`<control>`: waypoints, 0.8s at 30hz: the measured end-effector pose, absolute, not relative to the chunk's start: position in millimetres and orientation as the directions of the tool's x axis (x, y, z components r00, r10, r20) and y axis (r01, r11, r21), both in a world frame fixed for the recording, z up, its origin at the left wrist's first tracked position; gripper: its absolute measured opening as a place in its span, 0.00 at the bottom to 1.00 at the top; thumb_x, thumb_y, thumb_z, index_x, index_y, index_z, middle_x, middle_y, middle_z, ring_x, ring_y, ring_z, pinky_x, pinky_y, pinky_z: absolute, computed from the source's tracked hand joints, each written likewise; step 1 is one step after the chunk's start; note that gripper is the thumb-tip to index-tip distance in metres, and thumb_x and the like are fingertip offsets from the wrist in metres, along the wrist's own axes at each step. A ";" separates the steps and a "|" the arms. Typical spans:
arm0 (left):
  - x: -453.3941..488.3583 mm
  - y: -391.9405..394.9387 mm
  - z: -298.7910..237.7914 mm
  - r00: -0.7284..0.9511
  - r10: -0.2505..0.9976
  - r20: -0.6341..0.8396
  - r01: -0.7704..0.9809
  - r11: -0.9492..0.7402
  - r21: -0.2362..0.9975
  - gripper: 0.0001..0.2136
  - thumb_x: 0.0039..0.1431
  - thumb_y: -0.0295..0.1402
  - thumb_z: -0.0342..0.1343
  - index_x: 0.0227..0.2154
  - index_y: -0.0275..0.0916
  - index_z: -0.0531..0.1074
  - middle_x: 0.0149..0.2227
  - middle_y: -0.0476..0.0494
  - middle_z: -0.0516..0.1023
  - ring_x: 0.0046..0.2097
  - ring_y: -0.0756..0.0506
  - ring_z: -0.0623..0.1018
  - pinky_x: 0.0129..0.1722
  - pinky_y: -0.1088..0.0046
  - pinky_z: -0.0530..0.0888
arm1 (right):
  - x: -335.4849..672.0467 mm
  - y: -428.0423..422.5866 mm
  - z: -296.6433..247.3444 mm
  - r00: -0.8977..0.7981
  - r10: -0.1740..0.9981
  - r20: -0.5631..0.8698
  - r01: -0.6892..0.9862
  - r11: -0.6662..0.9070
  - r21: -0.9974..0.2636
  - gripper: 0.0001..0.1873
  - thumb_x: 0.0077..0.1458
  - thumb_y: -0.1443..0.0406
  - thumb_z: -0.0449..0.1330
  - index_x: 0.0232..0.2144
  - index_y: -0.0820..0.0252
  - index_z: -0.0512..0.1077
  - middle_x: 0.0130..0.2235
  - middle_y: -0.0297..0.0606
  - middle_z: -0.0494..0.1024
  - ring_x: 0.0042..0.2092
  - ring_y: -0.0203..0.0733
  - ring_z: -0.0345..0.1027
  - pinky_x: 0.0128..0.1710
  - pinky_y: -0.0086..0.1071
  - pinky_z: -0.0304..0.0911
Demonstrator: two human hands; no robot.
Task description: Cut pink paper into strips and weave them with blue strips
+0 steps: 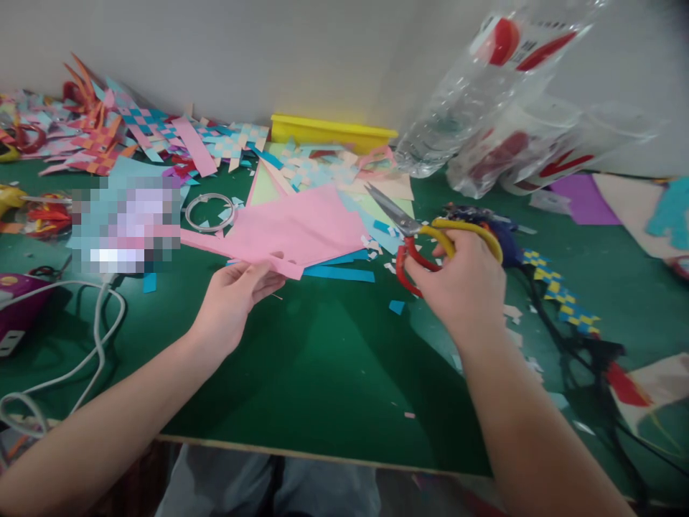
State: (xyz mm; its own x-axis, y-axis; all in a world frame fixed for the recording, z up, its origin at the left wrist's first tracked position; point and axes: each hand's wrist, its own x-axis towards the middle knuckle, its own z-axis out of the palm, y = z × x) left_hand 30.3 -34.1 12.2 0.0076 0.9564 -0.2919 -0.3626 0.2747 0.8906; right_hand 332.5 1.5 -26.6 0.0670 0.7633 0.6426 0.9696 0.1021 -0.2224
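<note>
My left hand (pixel 234 294) pinches a narrow pink paper strip (pixel 288 268) at the near edge of a larger pink paper sheet (pixel 301 222). To the right, my right hand (pixel 457 276) grips a pair of scissors (pixel 406 222) with yellow and red handles. Their metal blades point up and left, toward the pink sheet, and look nearly closed. Blue paper strips (pixel 341 274) stick out from beneath the pink sheet. Small paper scraps (pixel 397 307) lie between the scissors and the sheet.
Woven paper strips and cuttings (pixel 199 143) are heaped along the wall, beside a yellow tray (pixel 334 131). A roll of clear tape (pixel 209 212) lies behind my left hand. Plastic-wrapped cups (pixel 517 143) stand back right. A white cable (pixel 100 337) loops at left; dark cords run at right.
</note>
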 end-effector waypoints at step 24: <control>33.8 -42.6 18.2 0.381 0.917 -0.118 0.319 -0.011 0.948 0.10 0.58 0.30 0.53 0.30 0.42 0.80 0.23 0.47 0.76 0.25 0.48 0.72 0.24 0.76 0.62 | 254.2 -34.8 -4.5 -0.232 0.972 -0.033 0.049 -0.023 -0.999 0.20 0.51 0.51 0.64 0.41 0.59 0.74 0.30 0.35 0.75 0.27 0.34 0.66 0.25 0.32 0.64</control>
State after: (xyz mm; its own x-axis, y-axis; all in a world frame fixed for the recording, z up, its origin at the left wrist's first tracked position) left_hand 33.8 -42.6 18.2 0.3808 0.9171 -0.1180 0.3193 -0.0106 0.9476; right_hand 254.2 -34.8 -4.5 -0.2321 0.9721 -0.0335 0.0490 -0.0227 -0.9985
